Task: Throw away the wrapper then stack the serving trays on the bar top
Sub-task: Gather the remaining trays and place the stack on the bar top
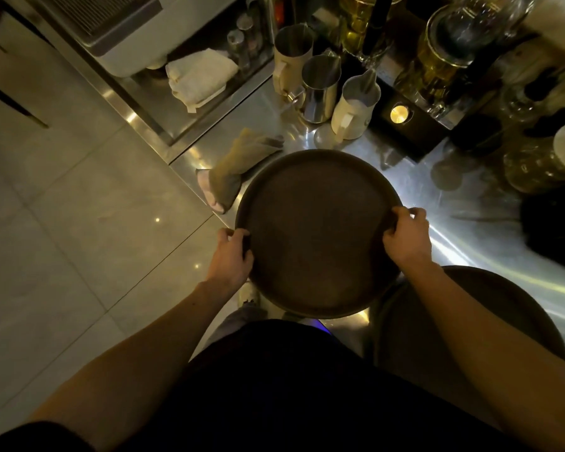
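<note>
A round dark brown serving tray (317,230) is held level over the corner of the steel bar top (490,243). My left hand (230,259) grips its left rim. My right hand (405,236) grips its right rim, fingers curled over the edge. A second round dark tray (490,308) lies on the bar top to the lower right, partly hidden under my right forearm. No wrapper is visible.
A crumpled cloth (238,168) lies at the counter edge just left of the held tray. Behind stand three metal pitchers (320,89), a folded white towel (199,76), glass jars (444,50) and a dark box with a lit knob (399,114). Tiled floor (62,207) is on the left.
</note>
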Demonstrator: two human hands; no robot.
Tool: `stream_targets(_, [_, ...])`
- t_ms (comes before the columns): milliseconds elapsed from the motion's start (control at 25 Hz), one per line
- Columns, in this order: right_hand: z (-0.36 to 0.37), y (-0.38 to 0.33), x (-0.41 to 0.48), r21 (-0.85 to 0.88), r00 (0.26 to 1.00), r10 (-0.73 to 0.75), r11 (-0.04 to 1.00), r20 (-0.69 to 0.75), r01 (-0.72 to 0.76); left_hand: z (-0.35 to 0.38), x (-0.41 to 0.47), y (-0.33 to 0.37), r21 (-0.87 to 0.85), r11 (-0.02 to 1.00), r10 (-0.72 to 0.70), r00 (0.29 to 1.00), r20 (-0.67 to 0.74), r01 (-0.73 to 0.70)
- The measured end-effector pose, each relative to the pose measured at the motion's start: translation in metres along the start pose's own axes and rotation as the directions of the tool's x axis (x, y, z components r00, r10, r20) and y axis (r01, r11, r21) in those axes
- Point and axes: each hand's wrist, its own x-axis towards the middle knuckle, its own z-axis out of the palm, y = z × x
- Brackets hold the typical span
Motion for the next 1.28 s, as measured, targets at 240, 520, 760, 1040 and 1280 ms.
stream_targets(240, [-0.005, 0.002, 0.002, 0.114, 0.999, 0.031, 0.993, 0.017, -0.032, -0.007, 0.008, -0.002, -0.038, 0.999, -0.004, 1.000, 0.028, 0.005])
stream_targets(520, [-0.010, -0.005, -0.014, 0.177, 0.994, 0.007, 0.984, -0.112, 0.013, -0.013, -0.002, -0.011, -0.055, 0.998, 0.022, 0.999, -0.026, -0.024])
stream_targets(760, [-0.025, -0.008, -0.035, 0.252, 0.977, 0.000, 0.966, -0.215, 0.055, -0.026, -0.012, -0.006, -0.109, 0.991, 0.066, 0.987, -0.148, -0.082])
stream_targets(1040, [-0.039, -0.012, -0.079, 0.269, 0.933, -0.031, 0.953, -0.359, 0.136, -0.045, -0.032, -0.007, -0.218, 0.962, 0.093, 0.948, -0.304, -0.164])
stream_targets(1280, [-0.027, -0.027, -0.152, 0.298, 0.913, 0.080, 0.954, -0.400, 0.047, -0.072, -0.051, -0.030, -0.236, 0.921, 0.219, 0.914, -0.343, -0.309])
